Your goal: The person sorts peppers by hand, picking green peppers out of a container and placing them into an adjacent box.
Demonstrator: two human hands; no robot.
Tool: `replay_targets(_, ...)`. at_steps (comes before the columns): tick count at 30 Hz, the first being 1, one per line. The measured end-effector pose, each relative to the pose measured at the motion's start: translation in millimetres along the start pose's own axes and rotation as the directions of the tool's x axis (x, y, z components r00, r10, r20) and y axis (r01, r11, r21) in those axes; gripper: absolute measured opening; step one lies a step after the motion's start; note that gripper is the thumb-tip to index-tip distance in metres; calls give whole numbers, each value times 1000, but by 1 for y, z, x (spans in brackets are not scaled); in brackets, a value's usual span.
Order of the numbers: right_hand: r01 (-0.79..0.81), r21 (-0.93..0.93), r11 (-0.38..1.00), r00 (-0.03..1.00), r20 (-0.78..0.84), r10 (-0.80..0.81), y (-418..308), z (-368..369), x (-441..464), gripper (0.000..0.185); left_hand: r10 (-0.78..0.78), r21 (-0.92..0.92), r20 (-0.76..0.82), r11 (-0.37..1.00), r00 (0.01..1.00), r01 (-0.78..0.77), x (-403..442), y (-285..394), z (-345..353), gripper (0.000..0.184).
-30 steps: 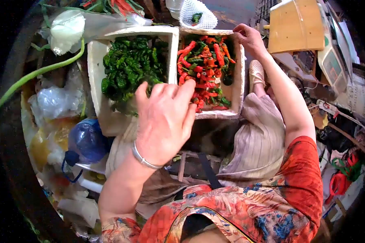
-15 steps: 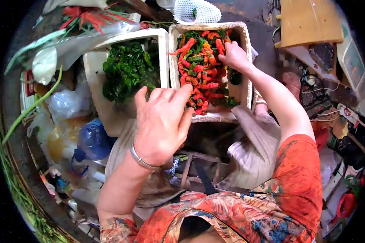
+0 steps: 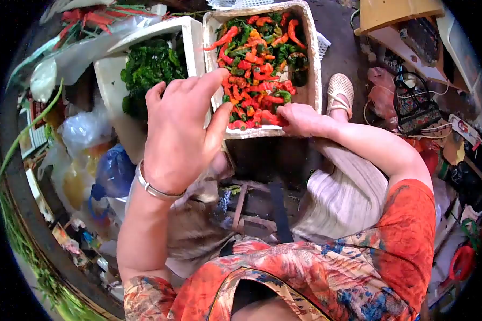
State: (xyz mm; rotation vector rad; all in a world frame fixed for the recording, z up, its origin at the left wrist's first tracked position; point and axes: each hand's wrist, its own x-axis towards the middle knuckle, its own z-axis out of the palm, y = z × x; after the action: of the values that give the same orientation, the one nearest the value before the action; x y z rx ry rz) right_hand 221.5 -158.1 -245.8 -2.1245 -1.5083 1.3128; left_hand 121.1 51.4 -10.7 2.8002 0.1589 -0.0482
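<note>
A white foam box (image 3: 315,64) holds a pile of red, orange and green chili peppers (image 3: 254,75). My right hand (image 3: 308,120) is at the box's near right corner. Its fingers are curled closed beside the peppers, and their grip is hidden. My left hand (image 3: 185,125) wears a metal bangle and hovers at the near left side of the same box. Its thumb and fingers are apart, with nothing seen between them. To the left, a second foam box (image 3: 190,40) contains dark green peppers (image 3: 152,69), partly covered by my left hand.
On the left lie plastic bags (image 3: 88,131), a blue plastic container (image 3: 115,171) and long green stalks (image 3: 24,251). A wooden board (image 3: 399,15) and a patterned bag (image 3: 416,109) are on the right. My sandalled foot (image 3: 339,93) rests beside the pepper box.
My right hand has moved from the far right of the pepper box to its near right corner. My left hand has shifted slightly left. The view has also shifted.
</note>
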Motion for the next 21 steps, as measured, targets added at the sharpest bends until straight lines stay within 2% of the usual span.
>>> replay_targets(3,122,-136,983,983,-117,-138,4,3,-6,20,13,-3,-45,1000,999,-14,-11,3,2,37)
replay_targets(7,74,-81,994,994,-73,-80,4,12,5,24,-36,12,-8,999,999,37,-24,10,1,38)
replay_targets(9,124,-121,985,984,143,-107,7,8,17,24,-80,25,19,997,997,80,-31,13,0,42)
replay_targets(10,106,-134,985,988,129,-89,6,-1,19,23,-101,33,30,994,994,100,-35,13,1,42)
replay_targets(11,32,-132,991,999,29,-28,13,1,29,18,-119,41,42,992,992,118,-38,12,2,42)
replay_targets(13,30,-273,961,986,-148,-73,29,-7,38,14,-127,37,51,991,991,125,-44,10,6,41)
replay_targets(15,29,-295,955,968,-230,-101,35,-8,41,14,-124,31,49,992,991,122,-45,10,4,41)
replay_targets(16,-32,-298,954,965,-257,-48,38,-4,43,14,-124,37,45,992,991,122,-43,10,3,41)
replay_targets(17,-31,-299,954,963,-265,-52,44,3,49,14,-117,9,27,993,993,117,-40,9,5,40)
replay_targets(19,-100,-189,977,961,-274,45,46,8,56,15,-100,-15,12,995,995,100,-35,6,9,40)
replay_targets(21,-126,-149,981,982,-159,102,56,1,62,24,-57,-66,-20,996,998,55,-32,4,17,36)
